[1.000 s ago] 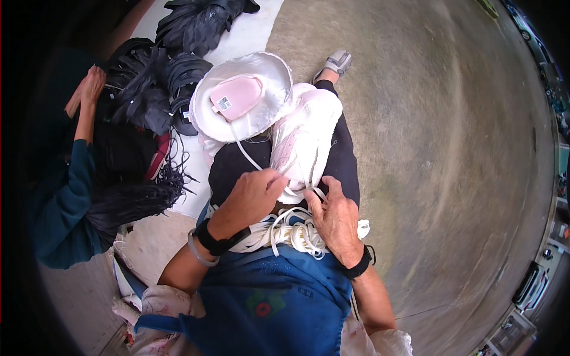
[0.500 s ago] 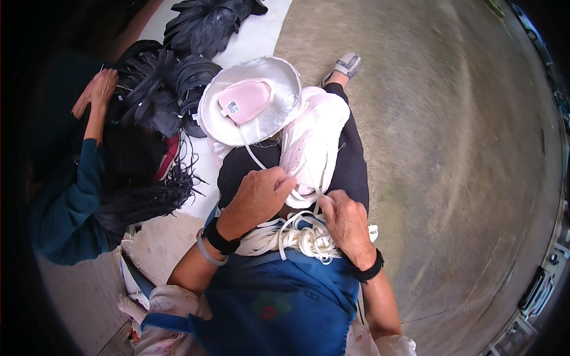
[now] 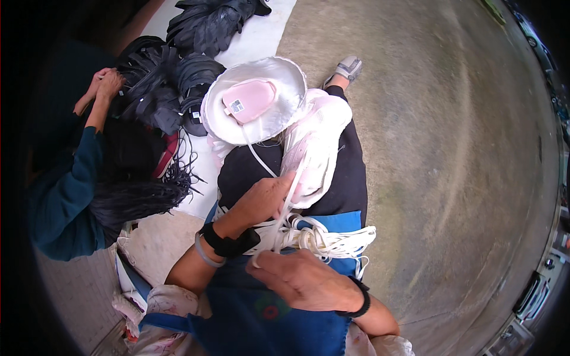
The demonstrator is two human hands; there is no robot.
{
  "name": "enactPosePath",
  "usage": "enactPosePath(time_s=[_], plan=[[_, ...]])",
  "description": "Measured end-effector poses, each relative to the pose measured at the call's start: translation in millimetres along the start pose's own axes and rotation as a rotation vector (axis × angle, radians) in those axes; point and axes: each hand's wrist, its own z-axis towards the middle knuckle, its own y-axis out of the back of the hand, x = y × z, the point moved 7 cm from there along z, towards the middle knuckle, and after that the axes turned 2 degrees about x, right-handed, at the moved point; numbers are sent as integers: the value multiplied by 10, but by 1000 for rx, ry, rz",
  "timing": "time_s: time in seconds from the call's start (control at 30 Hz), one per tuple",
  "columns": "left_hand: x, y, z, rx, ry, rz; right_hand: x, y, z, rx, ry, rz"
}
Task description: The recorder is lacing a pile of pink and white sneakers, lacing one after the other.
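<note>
A white-and-pink shoe upper (image 3: 320, 127) rests across my dark-trousered thighs. My left hand (image 3: 264, 199) is closed at its near left edge, pinching a white shoelace (image 3: 287, 204) there. The lace runs taut down to my right hand (image 3: 309, 282), whose fingers are closed round its other part above my blue apron. Between the hands a bundle of loose white laces (image 3: 338, 242) lies over my lap. Beyond the upper sits a bowl-shaped, shiny white piece (image 3: 291, 95) holding a pink padded tongue (image 3: 252, 98) with a small label. Another white strand hangs from it toward my left hand.
At left a co-worker's hands (image 3: 107, 86) work beside piles of black shoe pieces (image 3: 148, 77) on a white sheet (image 3: 270, 29). Black laces (image 3: 142, 196) lie over that person's lap. Concrete floor (image 3: 439, 148) stretches along the right.
My right hand has drawn back from the upper toward my apron and left, pulling the lace out taut. My left hand has shifted slightly nearer to me. The co-worker's hands have moved slightly right.
</note>
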Motion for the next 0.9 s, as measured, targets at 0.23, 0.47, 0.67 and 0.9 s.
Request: enactPosePath(time_s=[0.23, 0.47, 0.67, 0.9], plan=[[-329, -208, -51, 176, 212, -813, -172, -232, 115, -96, 78, -125], [-325, -259, -47, 99, 156, -477, -324, -45, -221, -11, 25, -294], [-573, 4, -165, -357, -378, 95, -489, 459, -378, -364, -76, -378], [-702, -46, -147, -198, -316, 268, -715, 626, -335, -564, -143, -148]])
